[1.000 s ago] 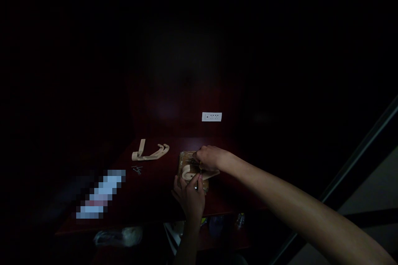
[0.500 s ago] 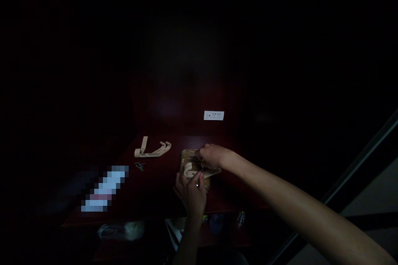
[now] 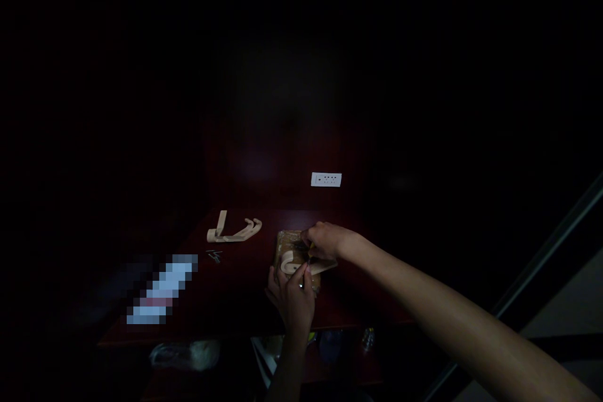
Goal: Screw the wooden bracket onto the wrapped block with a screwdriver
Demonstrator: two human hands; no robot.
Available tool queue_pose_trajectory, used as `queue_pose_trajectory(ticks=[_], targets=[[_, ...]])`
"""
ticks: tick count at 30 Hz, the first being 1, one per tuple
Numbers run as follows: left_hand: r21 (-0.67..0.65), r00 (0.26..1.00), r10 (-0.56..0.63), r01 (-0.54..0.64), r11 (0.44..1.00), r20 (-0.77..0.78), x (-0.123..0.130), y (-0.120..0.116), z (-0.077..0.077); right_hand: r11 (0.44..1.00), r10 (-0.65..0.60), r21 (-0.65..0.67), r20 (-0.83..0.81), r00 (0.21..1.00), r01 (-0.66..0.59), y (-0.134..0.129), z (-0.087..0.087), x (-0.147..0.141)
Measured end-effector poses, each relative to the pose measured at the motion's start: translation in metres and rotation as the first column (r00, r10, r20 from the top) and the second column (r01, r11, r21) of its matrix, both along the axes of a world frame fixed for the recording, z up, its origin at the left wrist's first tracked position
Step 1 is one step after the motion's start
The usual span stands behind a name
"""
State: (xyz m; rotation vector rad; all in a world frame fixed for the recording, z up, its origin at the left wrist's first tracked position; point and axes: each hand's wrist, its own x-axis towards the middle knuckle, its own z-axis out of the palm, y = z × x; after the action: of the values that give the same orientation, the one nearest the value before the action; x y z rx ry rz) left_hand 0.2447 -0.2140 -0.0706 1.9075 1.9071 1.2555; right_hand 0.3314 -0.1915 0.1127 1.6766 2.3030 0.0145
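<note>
A pale curved hook piece (image 3: 286,262) lies on a brown wrapped block (image 3: 288,240) on the dark red table. My left hand (image 3: 293,295) is at the block's near side, thumb and finger pinched at the hook piece; what is between the fingertips is too small to make out. Above it, my right hand (image 3: 323,240) is closed around a tool with a yellow part (image 3: 311,249), its tip pointing down toward my left fingertips. More pale hook pieces (image 3: 233,237) lie to the left, with several screws (image 3: 214,256) in front of them.
A white socket panel (image 3: 326,179) is on the dark wall behind the table (image 3: 245,282). A blurred bright item (image 3: 162,289) lies at the table's left. Below the front edge, a shelf holds a clear plastic bag (image 3: 186,355) and other items.
The whole view has shifted slightly, so things appear a little lower and to the right. My right hand has tilted a little, and the yellow part shows more clearly between my hands.
</note>
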Motion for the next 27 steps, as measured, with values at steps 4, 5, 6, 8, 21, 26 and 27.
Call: queue_pose_trajectory(ticks=[4,5,6,8,21,26,27], targets=[[0.01,1.0,0.001,-0.001,1.0,-0.011,-0.0003,0.0018,-0.0025,1.0,-0.001,-0.016,-0.018,1.0,0.0,0.0005,-0.0003,0.0018],[0.012,1.0,0.0,0.0,1.0,-0.016,-0.0004,0.0022,-0.0029,1.0,-0.009,-0.018,-0.012,1.0,0.009,-0.0001,0.0005,0.0018],[0.012,1.0,-0.001,0.001,1.0,-0.019,-0.0005,0.0026,-0.0032,1.0,-0.018,-0.02,-0.004,1.0,0.018,-0.0008,0.0014,0.0016],[0.009,1.0,-0.005,0.005,1.0,-0.023,-0.0006,0.0032,-0.0032,0.999,-0.023,-0.025,0.004,1.0,0.023,-0.002,0.0028,0.0012],[0.031,1.0,-0.008,0.009,0.999,-0.011,-0.0005,0.0057,-0.0091,0.999,-0.037,-0.031,-0.019,0.999,0.036,0.0016,-0.0004,0.0037],[0.047,1.0,0.0,0.0,0.999,-0.008,0.0004,0.0046,-0.0086,0.999,-0.016,-0.039,-0.016,1.0,0.015,0.0044,-0.001,0.0074],[0.058,1.0,-0.001,0.001,0.998,-0.009,0.0005,0.0044,-0.0087,0.999,-0.01,-0.037,-0.021,1.0,0.009,0.0046,-0.0012,0.008]])
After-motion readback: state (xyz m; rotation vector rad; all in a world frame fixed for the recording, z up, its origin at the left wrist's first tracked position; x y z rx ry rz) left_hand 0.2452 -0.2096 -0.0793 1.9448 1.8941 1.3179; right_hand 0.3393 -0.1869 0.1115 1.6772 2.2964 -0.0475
